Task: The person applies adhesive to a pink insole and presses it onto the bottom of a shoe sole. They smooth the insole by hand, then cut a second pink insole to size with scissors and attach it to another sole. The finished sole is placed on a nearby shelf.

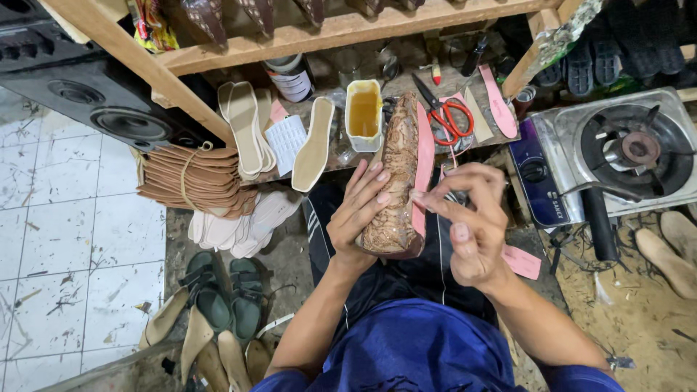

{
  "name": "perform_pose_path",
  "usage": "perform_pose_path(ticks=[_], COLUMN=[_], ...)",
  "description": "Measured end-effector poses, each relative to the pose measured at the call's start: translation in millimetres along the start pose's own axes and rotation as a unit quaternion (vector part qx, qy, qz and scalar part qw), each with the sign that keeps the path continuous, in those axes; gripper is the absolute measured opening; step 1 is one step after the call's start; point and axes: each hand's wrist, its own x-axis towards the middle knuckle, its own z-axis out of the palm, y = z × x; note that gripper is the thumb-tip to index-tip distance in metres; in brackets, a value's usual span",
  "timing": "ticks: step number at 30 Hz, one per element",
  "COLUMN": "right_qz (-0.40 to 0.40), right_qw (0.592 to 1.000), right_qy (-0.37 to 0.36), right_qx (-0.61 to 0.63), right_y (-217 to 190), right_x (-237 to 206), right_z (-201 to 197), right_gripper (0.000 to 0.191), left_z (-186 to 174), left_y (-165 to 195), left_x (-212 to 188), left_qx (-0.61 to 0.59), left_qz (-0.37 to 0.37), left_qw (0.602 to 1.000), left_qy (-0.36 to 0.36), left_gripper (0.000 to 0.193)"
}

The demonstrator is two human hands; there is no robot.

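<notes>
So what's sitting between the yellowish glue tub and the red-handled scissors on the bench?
In the head view, the tip of the brown patterned shoe last, held by the left hand, with its pink strip, lies between the yellowish glue tub and the red-handled scissors.

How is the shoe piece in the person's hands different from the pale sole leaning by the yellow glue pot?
The patterned shoe piece is mottled brown with a pink edge; the pale sole is plain cream. The left hand grips the patterned shoe piece, and the right hand pinches its edge; the pale sole lies untouched on the bench. Both are long and foot-shaped.
</notes>
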Motion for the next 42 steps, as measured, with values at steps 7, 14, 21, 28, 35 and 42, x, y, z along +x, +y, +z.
perform_pose_path(ticks=[7,14,21,28,35,42], right_qz=[-0.055,-0.075,-0.058,-0.085,-0.077,-0.088], right_qw=[0.998,0.997,0.998,0.996,0.996,0.994], right_qy=[-0.006,0.006,-0.032,-0.015,-0.040,-0.066], right_qx=[0.023,0.007,0.016,0.002,-0.010,0.028], right_y=[2,3,3,2,2,2], right_x=[-4,-7,-4,-6,0,2], right_z=[-4,1,4,5,6,10], right_gripper=[0.052,0.052,0.059,0.052,0.053,0.054], left_z=[2,-4,-9,-14,-17,-20], left_y=[0,4,8,8,7,10], left_x=[0,-2,-4,-5,-4,-2], left_qx=[0.000,0.004,0.007,-0.002,-0.003,0.001], left_qz=[-0.001,-0.012,-0.029,-0.040,-0.052,-0.060], left_qw=[1.000,1.000,0.999,0.999,0.998,0.997], left_qy=[-0.005,-0.016,-0.029,-0.030,-0.036,-0.044], left_gripper=[0.047,0.050,0.052,0.054,0.056,0.058])
